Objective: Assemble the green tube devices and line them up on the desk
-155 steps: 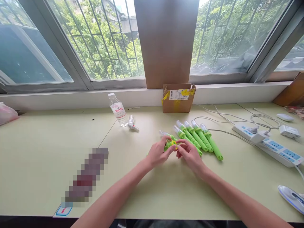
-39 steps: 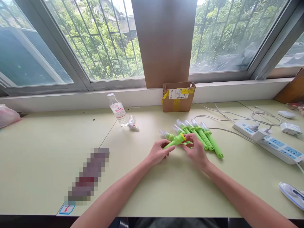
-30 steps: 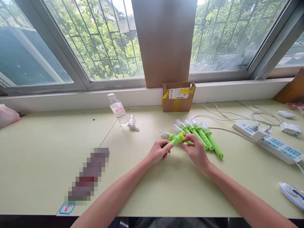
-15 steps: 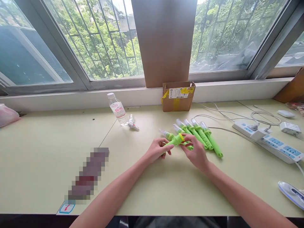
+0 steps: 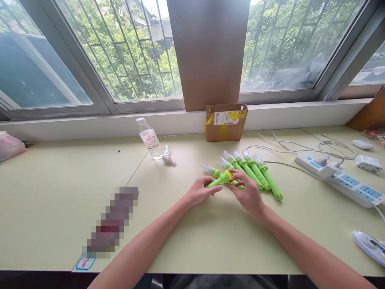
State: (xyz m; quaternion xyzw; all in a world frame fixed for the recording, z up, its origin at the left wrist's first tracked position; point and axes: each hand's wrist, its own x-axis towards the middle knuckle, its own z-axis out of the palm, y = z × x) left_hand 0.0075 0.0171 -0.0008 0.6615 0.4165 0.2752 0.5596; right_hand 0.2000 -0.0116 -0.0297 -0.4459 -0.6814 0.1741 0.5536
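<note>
My left hand is closed round a green plastic handle, its thumb lying along the near side. The handle tilts up to the right and ends in a yellow ring. At that end the fingertips of my right hand pinch the ring. Just behind my hands lies a similar green piece with a clear tip. Several more green handles with clear tips lie side by side beyond my right hand; my fingers partly cover the nearest ones.
A water bottle stands at the back left beside small clear plastic parts. An open cardboard box sits against the wall. Right are a power strip, cables and a white-and-blue device. A blurred dark object lies left.
My left fingers have curled in under the green handle and the thumb has shifted slightly right. The handle has turned a little in my hands; other things stay put.
</note>
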